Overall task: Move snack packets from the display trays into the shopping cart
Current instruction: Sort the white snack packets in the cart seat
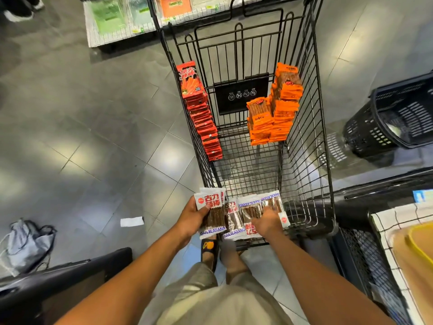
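Observation:
A black wire shopping cart (311,146) stands in front of me. Inside it, a row of red snack packets (201,113) leans along the left wall and stacks of orange packets (276,109) lean at the right. My left hand (191,221) grips a small stack of white packets (210,212) at the cart's near left edge. Several more white packets (246,214) lie side by side at the near end of the cart. My right hand (267,222) rests on them with its fingers bent over the rightmost ones.
A dark plastic basket (398,118) sits to the right of the cart. A display tray with a white grid cloth (398,221) is at the lower right. A low shelf of green and orange packets (121,22) stands ahead. A grey bag (25,245) lies on the floor at left.

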A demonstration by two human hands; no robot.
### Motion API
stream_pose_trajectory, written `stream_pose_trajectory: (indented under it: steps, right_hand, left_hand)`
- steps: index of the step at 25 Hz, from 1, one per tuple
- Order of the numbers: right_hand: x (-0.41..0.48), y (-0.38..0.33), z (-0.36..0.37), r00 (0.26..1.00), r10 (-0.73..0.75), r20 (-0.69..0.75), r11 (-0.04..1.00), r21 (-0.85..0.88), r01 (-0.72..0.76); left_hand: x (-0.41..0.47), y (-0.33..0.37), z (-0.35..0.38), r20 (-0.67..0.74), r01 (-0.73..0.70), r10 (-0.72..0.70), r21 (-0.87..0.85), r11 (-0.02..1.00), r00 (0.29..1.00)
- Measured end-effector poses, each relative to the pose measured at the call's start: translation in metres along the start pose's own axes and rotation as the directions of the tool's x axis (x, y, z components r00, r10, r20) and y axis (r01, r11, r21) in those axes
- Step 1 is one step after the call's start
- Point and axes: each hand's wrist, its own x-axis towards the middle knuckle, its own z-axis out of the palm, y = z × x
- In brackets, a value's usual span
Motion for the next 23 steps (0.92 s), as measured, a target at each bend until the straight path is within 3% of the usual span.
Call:
stream_pose_trajectory:
  steps: [8,13,19,23]
  right_hand:
    - [-0.025,0.009,-0.029,0.997,0.019,-0.068,0.959,0.284,0.001]
    - [-0.094,0.013,-0.077,0.965,0.001,-0.26,0.801,0.578,0.155]
    - [-0.203,0.026,-0.147,0.852,0.011,-0.523,0.585,0.694,0.419]
    - [-0.279,0.064,-0.203,0.763,0.073,-0.642,0.547,0.666,0.508]
  left_hand:
    - [-0.013,0.02,-0.006,0.107,-0.042,0.035,0.06,0.997,0.994]
    - [-0.037,0.062,0.004,0.271,-0.231,0.19,0.131,0.964,0.944]
    - [-0.092,0.136,0.061,0.536,-0.529,0.378,0.158,0.834,0.755]
    - [-0.145,0.181,0.134,0.688,-0.706,0.479,0.069,0.705,0.545]
